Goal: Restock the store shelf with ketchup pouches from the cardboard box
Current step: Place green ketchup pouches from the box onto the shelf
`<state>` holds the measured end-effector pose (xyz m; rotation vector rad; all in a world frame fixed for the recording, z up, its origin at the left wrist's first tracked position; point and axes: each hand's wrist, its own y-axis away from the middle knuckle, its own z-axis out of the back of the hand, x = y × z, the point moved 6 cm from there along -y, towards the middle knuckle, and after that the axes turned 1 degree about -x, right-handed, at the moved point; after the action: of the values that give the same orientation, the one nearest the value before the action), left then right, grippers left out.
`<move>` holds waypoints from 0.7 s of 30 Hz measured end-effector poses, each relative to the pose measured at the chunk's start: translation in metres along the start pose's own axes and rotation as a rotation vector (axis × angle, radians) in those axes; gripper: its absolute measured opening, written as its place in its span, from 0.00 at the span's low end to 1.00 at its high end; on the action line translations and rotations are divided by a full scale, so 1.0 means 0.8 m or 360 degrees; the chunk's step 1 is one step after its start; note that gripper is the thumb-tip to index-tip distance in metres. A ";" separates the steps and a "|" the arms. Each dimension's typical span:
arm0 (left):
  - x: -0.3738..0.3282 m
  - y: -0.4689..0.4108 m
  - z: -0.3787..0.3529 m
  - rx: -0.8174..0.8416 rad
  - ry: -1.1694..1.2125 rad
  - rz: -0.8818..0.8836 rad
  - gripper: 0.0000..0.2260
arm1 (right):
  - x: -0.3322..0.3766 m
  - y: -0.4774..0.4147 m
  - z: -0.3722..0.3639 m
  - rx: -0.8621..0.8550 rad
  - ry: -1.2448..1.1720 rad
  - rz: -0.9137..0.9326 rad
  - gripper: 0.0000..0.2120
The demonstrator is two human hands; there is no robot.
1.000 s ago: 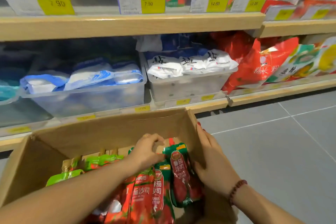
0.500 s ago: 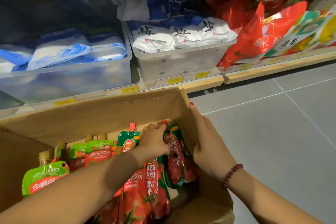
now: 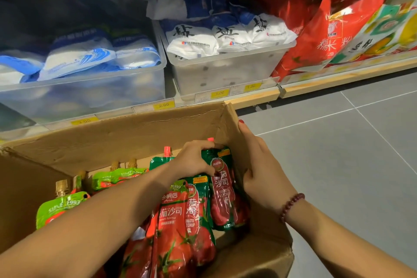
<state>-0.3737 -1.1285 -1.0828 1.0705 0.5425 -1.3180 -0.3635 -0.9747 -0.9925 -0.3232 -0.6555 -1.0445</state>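
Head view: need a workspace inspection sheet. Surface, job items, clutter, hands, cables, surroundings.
Surface: grey tiled floor.
Job's things: open cardboard box in front of the shelf, holding ketchup pouches; dark green-topped pouch by its right wall, light green pouches at left.
Clutter: nothing seen.
Hands: left hand grips the dark green-topped pouch's top; right hand rests on the box's right wall, fingers straight.
Cables: nothing seen.
Surroundings: shelf carries two clear bins of bagged goods, red bags, yellow price tags.
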 end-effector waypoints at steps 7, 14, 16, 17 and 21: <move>-0.043 0.022 0.028 -0.0221 0.0323 -0.0078 0.21 | 0.007 -0.002 0.003 -0.0026 -0.0021 0.0058 0.44; -0.097 0.051 0.094 -0.0475 0.0426 -0.0286 0.14 | 0.019 -0.004 0.010 0.0044 0.0051 0.0182 0.47; -0.113 0.065 0.123 -0.0580 0.0480 -0.0332 0.14 | 0.037 -0.010 0.020 0.0060 0.0053 0.0272 0.49; -0.121 0.072 0.139 -0.0624 0.0484 -0.0356 0.15 | 0.048 -0.014 0.025 0.0084 0.0009 0.0325 0.49; -0.171 0.110 0.196 -0.0699 0.0481 -0.0521 0.17 | 0.103 -0.038 0.051 0.0171 -0.0257 0.0498 0.51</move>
<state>-0.3594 -1.2033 -0.8699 0.8356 1.2153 -1.2383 -0.3765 -1.0239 -0.9102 -0.4050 -0.7748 -0.6864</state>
